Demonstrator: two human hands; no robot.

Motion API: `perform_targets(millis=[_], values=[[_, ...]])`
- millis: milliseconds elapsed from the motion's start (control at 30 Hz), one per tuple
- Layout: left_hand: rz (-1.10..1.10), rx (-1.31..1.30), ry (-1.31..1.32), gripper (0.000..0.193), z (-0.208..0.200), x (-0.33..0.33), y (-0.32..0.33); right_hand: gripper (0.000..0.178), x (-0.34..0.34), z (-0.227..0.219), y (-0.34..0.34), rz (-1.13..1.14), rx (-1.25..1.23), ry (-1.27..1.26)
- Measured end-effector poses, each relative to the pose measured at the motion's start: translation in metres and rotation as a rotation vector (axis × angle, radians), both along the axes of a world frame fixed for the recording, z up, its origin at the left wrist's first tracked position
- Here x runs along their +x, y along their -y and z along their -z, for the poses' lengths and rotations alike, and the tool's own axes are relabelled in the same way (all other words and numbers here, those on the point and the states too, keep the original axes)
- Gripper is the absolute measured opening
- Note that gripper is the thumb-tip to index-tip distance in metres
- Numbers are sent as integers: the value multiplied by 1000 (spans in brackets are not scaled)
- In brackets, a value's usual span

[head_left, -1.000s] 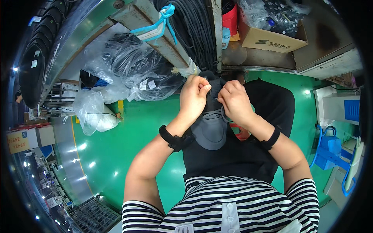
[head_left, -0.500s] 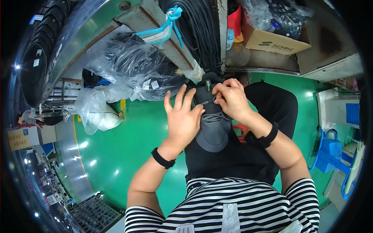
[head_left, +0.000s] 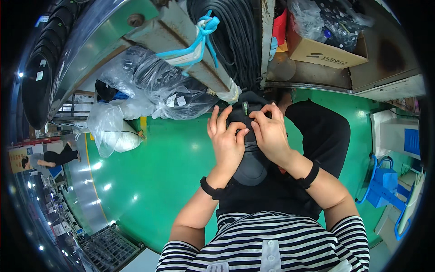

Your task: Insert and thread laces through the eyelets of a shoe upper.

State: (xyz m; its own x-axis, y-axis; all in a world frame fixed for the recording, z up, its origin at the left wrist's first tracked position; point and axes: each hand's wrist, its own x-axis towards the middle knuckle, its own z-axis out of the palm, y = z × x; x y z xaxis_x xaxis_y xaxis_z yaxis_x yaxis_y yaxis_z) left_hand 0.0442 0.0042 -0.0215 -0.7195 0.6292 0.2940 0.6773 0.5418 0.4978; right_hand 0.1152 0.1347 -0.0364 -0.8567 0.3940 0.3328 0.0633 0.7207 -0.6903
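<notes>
A dark grey sneaker rests on my lap, toe toward me, with a small green label on its tongue. My left hand is at the left edge of the lacing, thumb and forefinger pinched on the shoelace, the other fingers raised. Across the shoe, my right hand pinches at the right eyelet edge, also on the lace. Fingers cover most of the lace, so its ends cannot be made out. A few crossed lace rows show between the hands, above the toe.
A thick bundle of black laces hangs beyond the shoe, beside a rusty metal post tied with blue cord. Plastic bags of dark goods lie at left. A cardboard box stands on the right shelf. A blue metal frame stands right.
My left hand has moved right, over the lacing and closer to my right hand. The shoe sits slightly lower in view. At far left, another person has come further into view.
</notes>
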Motion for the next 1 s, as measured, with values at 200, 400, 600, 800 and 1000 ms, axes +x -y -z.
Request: perform_targets(millis=[200,400,600,800,1000], values=[[-136,184,-187,3,-24,-14,25,16,24,-23,-40,254,-280,-198],[239,696,951,13,-44,-8,7,22,25,-25,-72,69,-1801,-196],[-512,712,514,21,-41,-125,154,16,159,8,-226,493,-1346,-381],[-307,97,-120,28,-30,-89,148,15,139,-1,-133,381,-1117,-352],[439,-114,93,22,-46,-11,29,28,61,7,2,145,-755,338]])
